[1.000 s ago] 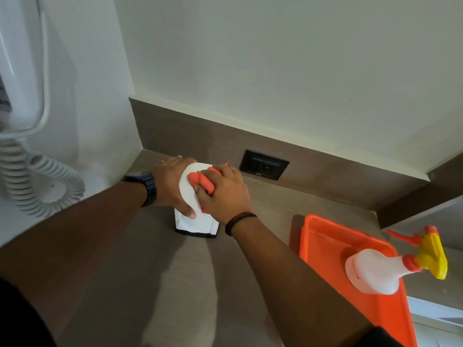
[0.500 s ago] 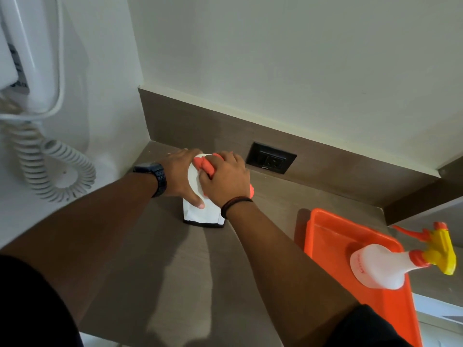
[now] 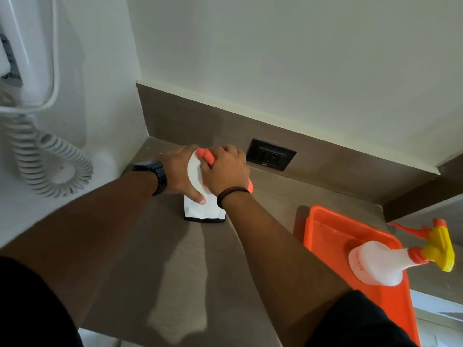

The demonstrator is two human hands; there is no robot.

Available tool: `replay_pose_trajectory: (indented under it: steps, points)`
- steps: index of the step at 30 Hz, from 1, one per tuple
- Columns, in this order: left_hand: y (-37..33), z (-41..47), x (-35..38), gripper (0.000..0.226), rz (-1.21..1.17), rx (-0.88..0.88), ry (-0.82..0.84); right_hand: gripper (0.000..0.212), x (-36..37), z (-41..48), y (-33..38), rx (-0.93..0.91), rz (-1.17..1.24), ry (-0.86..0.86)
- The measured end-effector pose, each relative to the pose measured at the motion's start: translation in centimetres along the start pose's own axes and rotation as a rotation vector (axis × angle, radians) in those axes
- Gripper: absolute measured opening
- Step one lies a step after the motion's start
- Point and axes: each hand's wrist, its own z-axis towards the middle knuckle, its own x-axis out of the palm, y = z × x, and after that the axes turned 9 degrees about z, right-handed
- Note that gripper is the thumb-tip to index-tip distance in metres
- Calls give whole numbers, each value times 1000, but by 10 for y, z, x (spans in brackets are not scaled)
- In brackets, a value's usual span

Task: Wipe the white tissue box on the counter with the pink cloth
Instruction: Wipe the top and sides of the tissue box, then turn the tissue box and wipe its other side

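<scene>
Right hand (image 3: 226,170) closed on the bunched cloth (image 3: 206,155), pressing it on the box (image 3: 204,207) top; left hand (image 3: 181,172) clamped round the box's left side, thumb down its front face; box upright on the counter (image 3: 175,266), near the back corner, just left of the wall socket (image 3: 271,154).

Step judged: wiping the top. To do it well: the bracing hand holds firm so the light box neither slides nor tips; cloth strokes run toward the edges, then down each face; the bracing hand shifts so covered patches get wiped; pressure stays light, as the thin walls may dent.

Tray (image 3: 325,230) with spray bottle (image 3: 378,264) well right; not in the way.
</scene>
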Motion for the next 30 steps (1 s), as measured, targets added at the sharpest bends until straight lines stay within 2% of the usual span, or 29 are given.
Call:
replay_pose_trajectory:
  steps: [7,9,12,13,14,15,16,18,19,20,22,24,25,26,28,30]
  points:
    - [-5,-6,5,122,97,-56,-2,33,-11,-22,-19,-205,0,75]
    - [-8,-10,9,123,82,-129,-30,33,-13,-30,-29,-189,38,33]
    - [-28,-22,11,121,47,-313,-109,30,-17,-37,-44,95,299,-143]
    - [-42,-24,15,119,107,-343,-231,28,-19,-38,-49,237,434,-214]
    - [-55,-25,24,114,192,-342,-421,25,-22,-41,-53,368,556,-282]
    - [-71,-28,29,109,183,-365,-573,21,-24,-44,-57,466,656,-335]
    - [-84,-30,32,109,48,-463,-547,15,-26,-47,-63,513,717,-370]
    - [-94,-25,32,122,-206,-677,-169,15,-26,-54,-74,519,770,-409]
    - [-87,-20,28,133,-186,-673,-82,16,-26,-57,-79,521,799,-421]
    - [-77,-13,23,144,-83,-628,-81,13,-28,-59,-82,527,823,-429]
    - [-62,3,4,152,232,-377,-5,11,-29,-59,-90,539,848,-455]
    - [-57,18,-13,146,448,-103,185,18,-30,-61,-95,532,836,-482]
    - [-57,21,-18,140,492,-36,264,18,-29,-62,-98,530,839,-493]
    - [-57,23,-20,132,508,-17,298,19,-30,-64,-101,532,855,-501]
    - [-57,23,-22,121,560,-29,261,20,-30,-65,-104,551,882,-510]
    - [-64,22,-17,113,564,-134,204,17,-28,-65,-107,582,916,-526]
